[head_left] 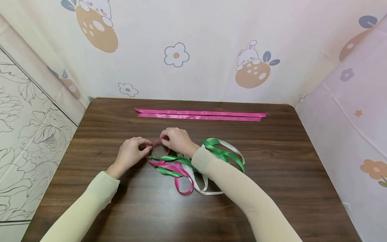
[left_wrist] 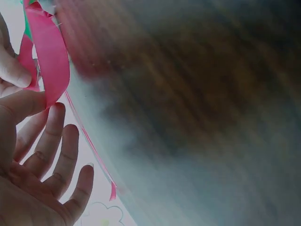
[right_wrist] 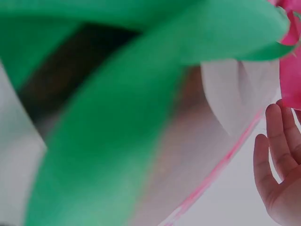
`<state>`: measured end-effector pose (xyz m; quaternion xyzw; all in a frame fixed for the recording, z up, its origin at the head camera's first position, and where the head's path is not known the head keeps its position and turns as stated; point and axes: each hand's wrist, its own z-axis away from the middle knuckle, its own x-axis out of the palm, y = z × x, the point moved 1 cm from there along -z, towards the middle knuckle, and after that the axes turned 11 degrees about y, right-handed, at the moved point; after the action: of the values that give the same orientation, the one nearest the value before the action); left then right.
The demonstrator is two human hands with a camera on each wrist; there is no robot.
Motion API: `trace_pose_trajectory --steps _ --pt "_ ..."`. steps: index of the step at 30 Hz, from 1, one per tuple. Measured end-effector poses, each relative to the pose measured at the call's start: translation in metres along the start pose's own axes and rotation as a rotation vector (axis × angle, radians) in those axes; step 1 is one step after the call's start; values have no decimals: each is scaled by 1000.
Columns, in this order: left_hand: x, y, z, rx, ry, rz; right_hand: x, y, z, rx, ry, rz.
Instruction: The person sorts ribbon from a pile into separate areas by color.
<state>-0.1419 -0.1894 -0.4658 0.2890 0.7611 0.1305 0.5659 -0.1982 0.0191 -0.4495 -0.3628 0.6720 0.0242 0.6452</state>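
Observation:
A pink satin ribbon [left_wrist: 52, 56] is pinched between the thumb and forefinger of my left hand [head_left: 129, 154], whose other fingers spread away from it in the left wrist view. Close by on the right, my right hand [head_left: 178, 140] pinches another part of the same ribbon, so a short length runs between the hands. The ribbon loops down below them to a loose pile, where green ribbon [head_left: 225, 154] and white ribbon [head_left: 211, 193] lie tangled with pink. My right forearm covers part of that pile. Blurred green ribbon [right_wrist: 103, 155] fills much of the right wrist view.
Two straight pink ribbon strips [head_left: 196, 117] lie side by side along the back of the dark wooden table [head_left: 163, 215]. Behind it hangs a pale curtain [head_left: 205, 67] printed with rabbits and flowers. A white panel with line-drawn flowers [head_left: 33, 141] stands at the left.

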Motion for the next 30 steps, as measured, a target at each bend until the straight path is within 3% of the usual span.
trace_pose_trajectory --steps 10,22,30 --pt "-20 10 -4 23 111 11 -33 -10 -2 -62 97 -11" --pt "-46 26 -12 156 296 10 -82 -12 0 -65 180 -56" --pt "-66 41 -20 184 383 34 -115 -6 9 -96 264 -83"
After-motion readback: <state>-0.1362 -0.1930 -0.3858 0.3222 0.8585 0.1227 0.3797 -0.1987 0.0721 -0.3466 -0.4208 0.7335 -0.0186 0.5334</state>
